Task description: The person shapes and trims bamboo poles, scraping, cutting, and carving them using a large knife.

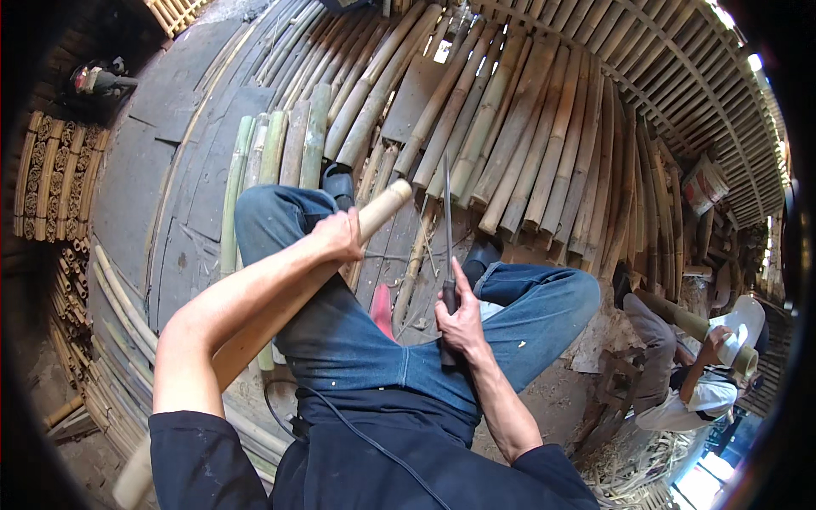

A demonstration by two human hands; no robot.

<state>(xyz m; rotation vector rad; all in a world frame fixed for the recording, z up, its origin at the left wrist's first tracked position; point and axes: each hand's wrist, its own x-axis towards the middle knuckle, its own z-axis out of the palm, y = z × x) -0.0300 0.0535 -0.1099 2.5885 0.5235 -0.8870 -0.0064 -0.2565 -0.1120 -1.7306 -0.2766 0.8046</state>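
Note:
My left hand is wrapped round a pale, peeled-looking bamboo pole. The pole slants across my left thigh, passes under my left forearm and comes out at the lower left. In front of my right thigh, my right hand grips the dark handle of a long knife. Its narrow blade points up and away from me, apart from the pole and to the right of its cut end. Between my legs a red, tapered object shows in part; its kind I cannot make out.
Several bamboo poles lie side by side ahead. Shorter green bamboo lengths stand near my left knee. Tied bundles of bamboo pieces are stacked at the far left. At the right a seated co-worker handles another bamboo pole. A cable crosses my shirt.

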